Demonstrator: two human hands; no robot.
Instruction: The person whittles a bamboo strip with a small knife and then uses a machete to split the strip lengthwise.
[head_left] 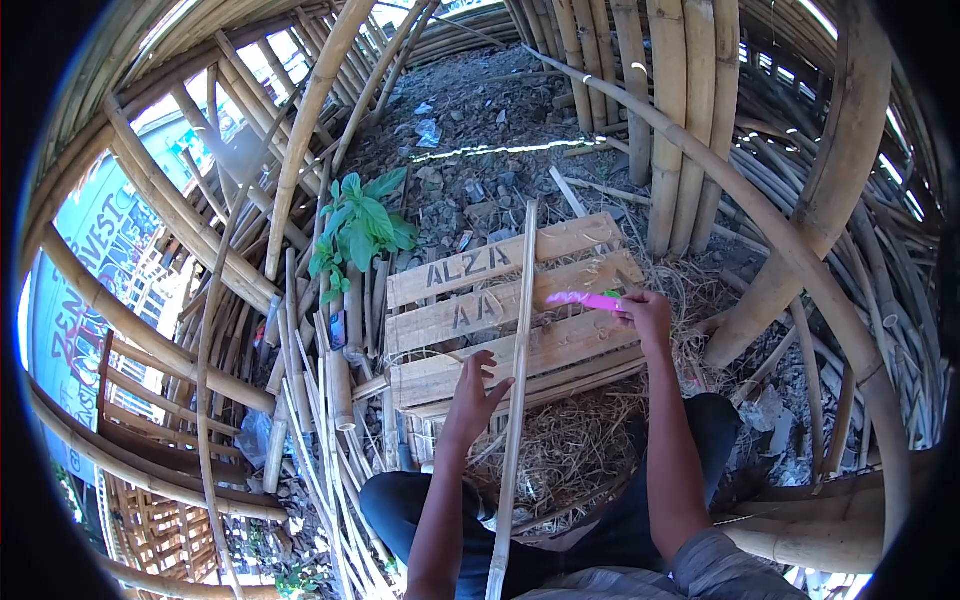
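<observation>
A long split bamboo strip [517,380] lies lengthwise across a slatted wooden crate [430,332] marked "ALZA", its near end by my lap. My right hand [645,318] is closed around a pink-handled tool [590,300] above the crate's right side; the tool points left and its tip is not clear. Just left of the strip, my left hand [478,388] has its fingers apart and holds nothing, near the crate's front edge.
Straw shavings [560,455] cover the ground between my knees. Thin strips [335,480] lie in a bundle at left, near a green plant [362,228]. Thick bamboo poles [790,240] slant past on the right, with stacked bamboo behind them.
</observation>
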